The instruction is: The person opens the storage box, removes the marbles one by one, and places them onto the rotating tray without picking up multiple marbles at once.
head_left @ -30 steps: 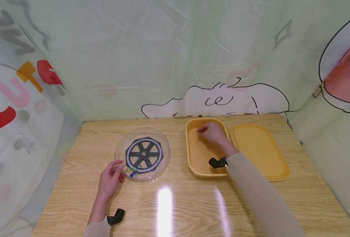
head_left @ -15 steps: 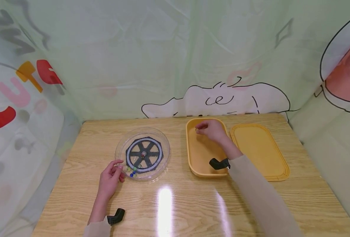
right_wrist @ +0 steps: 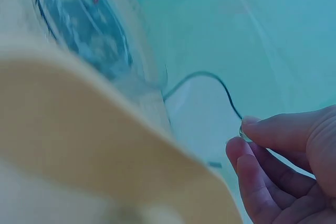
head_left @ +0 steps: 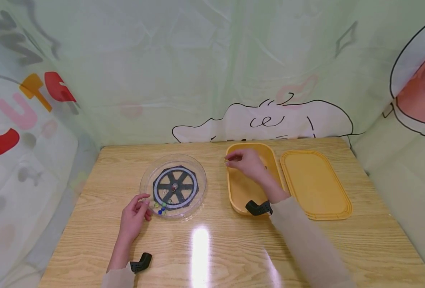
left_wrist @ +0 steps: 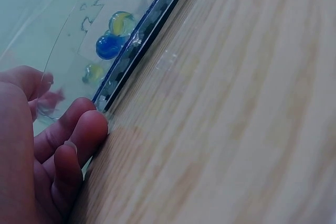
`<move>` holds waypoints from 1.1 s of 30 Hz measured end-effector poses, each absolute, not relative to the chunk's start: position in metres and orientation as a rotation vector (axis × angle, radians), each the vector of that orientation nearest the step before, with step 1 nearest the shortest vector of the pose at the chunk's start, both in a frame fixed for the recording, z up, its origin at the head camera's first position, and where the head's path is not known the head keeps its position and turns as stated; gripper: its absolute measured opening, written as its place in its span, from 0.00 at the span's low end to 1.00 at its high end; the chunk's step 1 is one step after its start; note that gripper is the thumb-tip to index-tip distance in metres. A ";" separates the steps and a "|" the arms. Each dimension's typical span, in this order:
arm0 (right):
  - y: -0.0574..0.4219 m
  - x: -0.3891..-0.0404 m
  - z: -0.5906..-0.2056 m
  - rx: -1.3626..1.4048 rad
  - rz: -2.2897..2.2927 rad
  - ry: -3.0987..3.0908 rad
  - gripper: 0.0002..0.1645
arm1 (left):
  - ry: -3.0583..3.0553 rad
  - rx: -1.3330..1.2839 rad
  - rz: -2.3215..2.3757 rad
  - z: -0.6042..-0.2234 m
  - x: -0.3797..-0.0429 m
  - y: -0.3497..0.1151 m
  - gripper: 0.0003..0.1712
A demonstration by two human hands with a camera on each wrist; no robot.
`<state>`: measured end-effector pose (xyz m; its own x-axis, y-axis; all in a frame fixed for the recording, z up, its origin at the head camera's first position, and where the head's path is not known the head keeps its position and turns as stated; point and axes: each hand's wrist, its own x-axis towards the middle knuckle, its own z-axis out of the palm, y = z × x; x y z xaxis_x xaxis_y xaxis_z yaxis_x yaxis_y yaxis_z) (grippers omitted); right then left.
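Note:
In the head view, my right hand [head_left: 247, 162] is over the left rim of the yellow tray [head_left: 238, 196]. Thumb and fingertips pinch a small clear glass marble [right_wrist: 244, 132], best seen in the right wrist view. Another small dark marble [head_left: 266, 167] shows inside the tray. My left hand [head_left: 133, 218] is at the near left side of a round clear dish [head_left: 202, 176], its fingers curled about the rim. Several blue, green and yellow marbles lie in the dish near that hand, among them a blue marble [left_wrist: 109, 46]. A dark six-spoked wheel pattern [head_left: 156, 187] shows in the dish.
A flat yellow lid [head_left: 314, 184] lies right of the tray. Both stand on a wood-grain table [head_left: 234, 248] with a printed curtain [head_left: 154, 72] behind and at the sides. A black camera [head_left: 258, 208] sits on my right wrist.
My right hand has come up from inside the tray and moved left to its rim with the marble. The left hand and dish have stayed put.

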<state>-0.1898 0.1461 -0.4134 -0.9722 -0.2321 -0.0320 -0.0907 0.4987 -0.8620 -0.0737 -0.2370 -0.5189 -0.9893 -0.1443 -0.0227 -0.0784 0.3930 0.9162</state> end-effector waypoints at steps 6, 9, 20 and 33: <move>0.116 -0.179 -0.416 -0.319 -1.504 2.524 0.11 | -2.568 0.203 -1.684 -0.520 -0.074 -0.237 0.14; 0.101 -0.174 -0.418 -0.352 -1.499 2.507 0.10 | -2.550 0.187 -1.683 -0.521 -0.074 -0.238 0.13; 0.057 -0.159 -0.443 -0.467 -1.491 2.446 0.09 | -2.536 0.173 -1.697 -0.519 -0.072 -0.237 0.14; 0.031 -0.147 -0.456 -0.547 -1.451 2.403 0.08 | -2.559 0.191 -1.678 -0.521 -0.072 -0.238 0.13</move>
